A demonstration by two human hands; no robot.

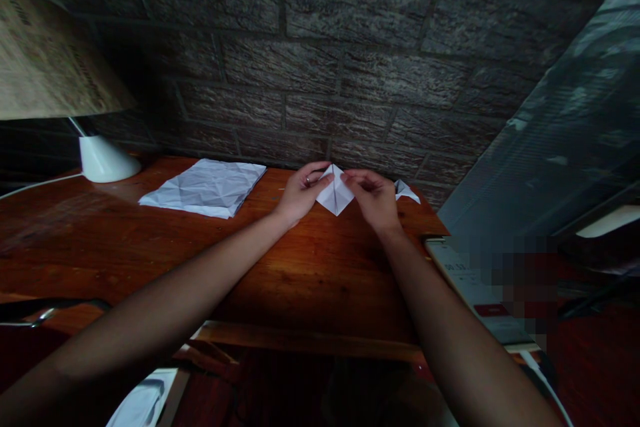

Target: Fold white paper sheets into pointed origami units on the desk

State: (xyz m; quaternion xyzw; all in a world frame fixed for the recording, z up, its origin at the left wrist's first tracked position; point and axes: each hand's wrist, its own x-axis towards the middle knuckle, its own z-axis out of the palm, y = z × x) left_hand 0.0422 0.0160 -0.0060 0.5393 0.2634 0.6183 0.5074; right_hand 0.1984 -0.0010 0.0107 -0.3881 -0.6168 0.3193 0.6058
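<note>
A small piece of white paper [337, 199], folded into a diamond with a crease down its middle, is held up between my two hands above the wooden table. My left hand [302, 192] pinches its left side, thumb on the front face; a ring shows on one finger. On the opposite side, my right hand [374, 196] grips the upper right edge between thumb and fingers. Just beyond my right hand lies a folded white paper shape [407, 191], partly hidden by that hand. The fingers behind the diamond are mostly out of sight.
Creased white paper sheets [205, 187] lie stacked left of my hands. A lamp with a white base [106, 159] stands at the far left. A brick wall [310, 73] rises behind the table [300, 280]. A tablet-like screen [457, 263] sits by my right forearm.
</note>
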